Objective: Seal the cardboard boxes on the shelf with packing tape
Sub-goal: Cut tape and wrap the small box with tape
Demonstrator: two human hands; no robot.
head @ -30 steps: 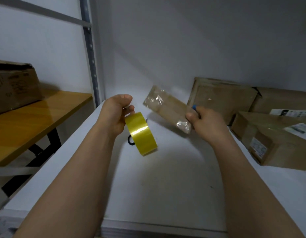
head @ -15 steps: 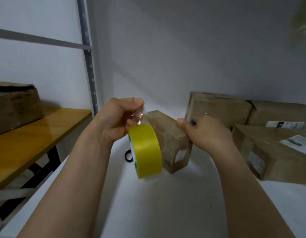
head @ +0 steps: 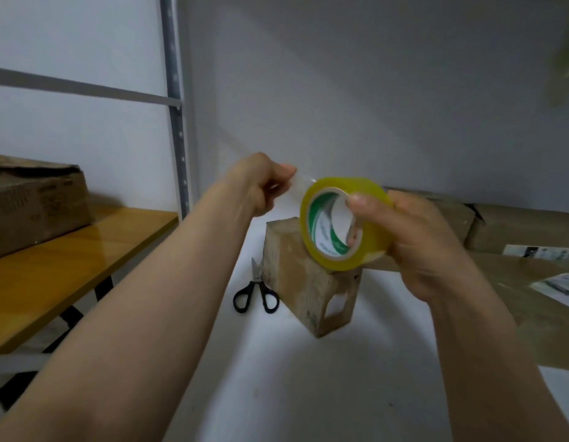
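My right hand (head: 417, 240) grips a yellow packing tape roll (head: 343, 223), thumb through its green-and-white core, above a small cardboard box (head: 302, 282). That box stands on the white shelf (head: 277, 378) with a rectangular cutout on its near right face. My left hand (head: 261, 183) pinches the clear free end of the tape, a short way left of the roll. Several larger cardboard boxes (head: 516, 234) lie at the right, against the back wall.
Black-handled scissors (head: 256, 295) lie on the shelf just left of the small box. A yellow wooden table (head: 69, 260) at the left carries another cardboard box (head: 31, 202). A grey metal shelf post (head: 176, 122) rises between table and shelf.
The roll has passed from my left hand to my right hand. My right hand has let go of the small box, which now stands on the shelf. My left hand now pinches the tape end.
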